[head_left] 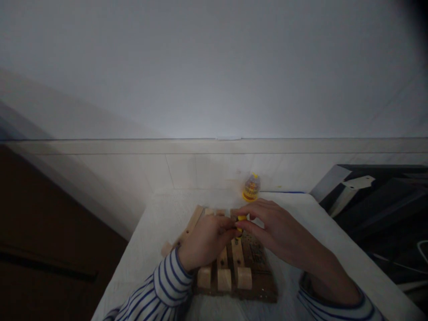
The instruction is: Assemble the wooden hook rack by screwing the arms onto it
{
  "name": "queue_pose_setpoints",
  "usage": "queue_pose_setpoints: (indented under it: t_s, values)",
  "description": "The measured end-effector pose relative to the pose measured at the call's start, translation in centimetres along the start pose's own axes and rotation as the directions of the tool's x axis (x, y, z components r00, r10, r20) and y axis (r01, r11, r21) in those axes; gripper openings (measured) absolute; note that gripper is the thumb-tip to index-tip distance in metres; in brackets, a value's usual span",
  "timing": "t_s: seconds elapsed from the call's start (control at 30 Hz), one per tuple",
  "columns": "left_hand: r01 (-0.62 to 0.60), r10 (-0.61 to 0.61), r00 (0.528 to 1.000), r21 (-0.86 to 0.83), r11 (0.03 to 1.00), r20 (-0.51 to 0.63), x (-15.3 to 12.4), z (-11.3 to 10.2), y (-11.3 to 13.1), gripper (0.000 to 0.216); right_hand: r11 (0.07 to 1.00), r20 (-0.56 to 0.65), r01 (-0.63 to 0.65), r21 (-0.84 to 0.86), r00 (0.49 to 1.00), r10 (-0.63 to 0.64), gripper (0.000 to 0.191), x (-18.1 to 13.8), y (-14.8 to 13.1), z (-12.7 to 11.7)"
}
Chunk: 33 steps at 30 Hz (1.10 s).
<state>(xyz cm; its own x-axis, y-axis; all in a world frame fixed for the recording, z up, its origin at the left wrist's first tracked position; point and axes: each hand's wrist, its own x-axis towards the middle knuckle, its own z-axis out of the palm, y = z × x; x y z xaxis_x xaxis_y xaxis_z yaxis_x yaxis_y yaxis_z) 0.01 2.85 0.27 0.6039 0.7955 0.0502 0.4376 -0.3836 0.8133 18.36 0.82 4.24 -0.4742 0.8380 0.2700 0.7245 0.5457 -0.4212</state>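
Observation:
Both my hands meet over several pale wooden strips. Between their fingertips is a small yellow piece (pixel 241 218), partly covered, so its kind is unclear. My right hand (pixel 272 225) reaches in from the right and pinches the yellow piece with thumb and fingers. From the other side, my left hand (pixel 207 238) closes its thumb and forefinger on the lower part of it. Under the hands, a wooden strip (pixel 238 254) with a dark hole ends in a wooden block (pixel 244 278). The strips lie on a brown, printed, flat package or board (pixel 259 267).
A small clear container with a yellow base (pixel 251 189) stands at the table's back edge, by the wall. Another wooden strip (pixel 192 225) slants out at left on the white-covered table (pixel 133 267). Dark equipment with a metal bracket (pixel 357 183) is at right.

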Motion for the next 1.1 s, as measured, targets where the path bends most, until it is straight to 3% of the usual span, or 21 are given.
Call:
queue_pose_setpoints:
  t_s: [0.37, 0.67, 0.8, 0.93, 1.1]
  values:
    - [0.004, -0.004, 1.0, 0.029, 1.0, 0.002, -0.1, -0.1, -0.1, 0.021, 1.0, -0.006, -0.016, 0.025, 1.0, 0.016, 0.011, 0.1, 0.1, 0.0]
    - [0.1, -0.094, 0.982, 0.026, 0.995, -0.164, 0.0, 0.3, 0.8, 0.013, 1.0, -0.067, -0.027, 0.011, 0.997, 0.027, 0.017, 0.1, -0.1, 0.4]
    - [0.141, -0.121, 0.972, 0.085, 0.986, -0.2, 0.2, 0.5, 0.6, 0.016, 0.999, -0.071, 0.038, 0.018, 0.997, -0.037, 0.037, -0.6, 0.1, -0.2]
    - [0.114, -0.1, 0.977, 0.061, 0.992, -0.186, 0.3, 0.9, 0.1, 0.018, 0.99, 0.008, 0.132, 0.05, 0.991, -0.133, 0.033, -0.7, 0.2, -0.6]
    - [0.09, -0.087, 0.981, 0.012, 0.996, -0.175, 0.1, 0.8, 0.2, 0.014, 0.992, -0.019, 0.117, 0.038, 0.993, -0.117, 0.03, -0.3, 0.3, -0.4]
